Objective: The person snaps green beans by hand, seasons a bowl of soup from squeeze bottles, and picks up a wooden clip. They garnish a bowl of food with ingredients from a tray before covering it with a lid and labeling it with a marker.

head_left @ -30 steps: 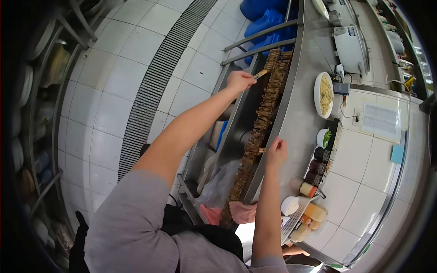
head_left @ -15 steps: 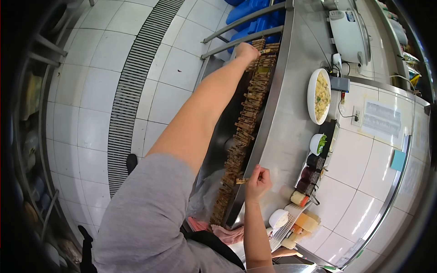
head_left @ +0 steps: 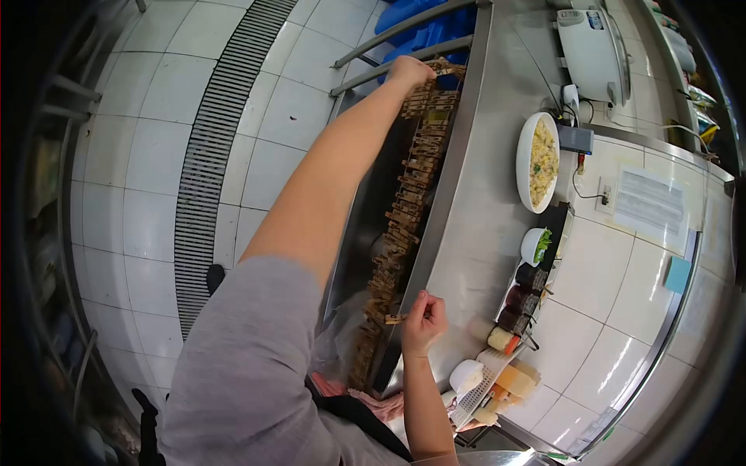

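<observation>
"Brown wood was what I noticed first: a long row of wooden clothespins [head_left: 403, 217], packed closely. Where was it, as seen from the fingers?"

"It ran between the two hands. The fingers of the left hand [head_left: 409, 71] were at its far end, and those of the right hand [head_left: 425, 325] were just beside its nearer part."

"And how did the fingers stand?"

"The left thumb and forefinger seemed to be pinching a wooden clothespin [head_left: 443, 71], with others close around them. The right fingers were curled inward, the thumb against them. One jutting clothespin [head_left: 394, 319] pointed to these fingers, but I could not tell whether they gripped its end."

"Which step was in hand, in your opinion?"

"I would say the handling of one single pin at the far end; the right hand seemed only to wait."

"What did the next move call for?"

"In my judgement, a firm but narrow pinch, because the neighbouring pins stood so tightly. Just beyond the left fingers were blue plastic containers [head_left: 423, 37]. Beside the right fingers was the stainless-steel counter [head_left: 474, 202], and well apart from them, a white oval dish [head_left: 523, 167] of yellow food [head_left: 543, 167]."
</observation>
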Available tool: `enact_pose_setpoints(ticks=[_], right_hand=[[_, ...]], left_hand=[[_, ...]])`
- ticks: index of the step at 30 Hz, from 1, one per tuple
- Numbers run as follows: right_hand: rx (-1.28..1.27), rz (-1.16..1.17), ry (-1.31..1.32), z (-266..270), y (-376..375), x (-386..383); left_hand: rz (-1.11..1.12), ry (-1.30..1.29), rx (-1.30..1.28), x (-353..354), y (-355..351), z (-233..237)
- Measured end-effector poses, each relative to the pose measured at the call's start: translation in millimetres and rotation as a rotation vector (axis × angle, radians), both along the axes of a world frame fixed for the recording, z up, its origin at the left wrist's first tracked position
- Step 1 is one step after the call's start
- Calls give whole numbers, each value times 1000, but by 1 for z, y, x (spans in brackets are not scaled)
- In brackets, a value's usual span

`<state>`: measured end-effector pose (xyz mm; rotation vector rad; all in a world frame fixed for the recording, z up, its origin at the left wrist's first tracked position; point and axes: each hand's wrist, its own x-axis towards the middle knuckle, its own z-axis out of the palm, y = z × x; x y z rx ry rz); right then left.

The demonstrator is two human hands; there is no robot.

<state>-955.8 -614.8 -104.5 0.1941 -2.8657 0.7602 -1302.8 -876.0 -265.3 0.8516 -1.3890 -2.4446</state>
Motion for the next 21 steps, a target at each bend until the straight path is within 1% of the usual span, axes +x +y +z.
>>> enact_pose_setpoints(ticks=[1,3,4,5,7,11,13,14,15,16,17,18,19,21], right_hand=[[-6,4,-6,-1,-1,-1],[6,-2,-13,1,-2,0],[5,0,-17,1,-2,0],[-14,3,-10,1,-2,0],[-32,7,-3,1,-4,0],[37,-5,16,4,-7,-1],[51,-4,30,3,-7,0],[51,-8,18,3,-6,0],[48,-7,9,3,-5,-1],[42,-6,17,1,-4,-3],[55,2,31,-1,-2,-3],[62,6,48,-1,-1,-2],[39,-5,64,2,-4,-3],[97,19,65,10,-11,-1]], left_hand=[[4,-6,-6,14,-8,2],[-185,-12,58,49,-12,6],[-216,40,56,62,-5,3],[-247,70,106,74,2,3],[-313,74,155,79,19,-2],[-320,43,156,64,40,3],[-226,-81,75,52,47,-6],[-264,-64,-15,57,43,-19],[-195,-313,-364,32,51,-78],[-384,-408,-543,61,33,-73],[-257,-437,-615,84,31,-98],[-283,-512,-768,125,21,-93],[-371,-517,-883,166,13,-113],[-166,-407,-859,266,11,-195]])
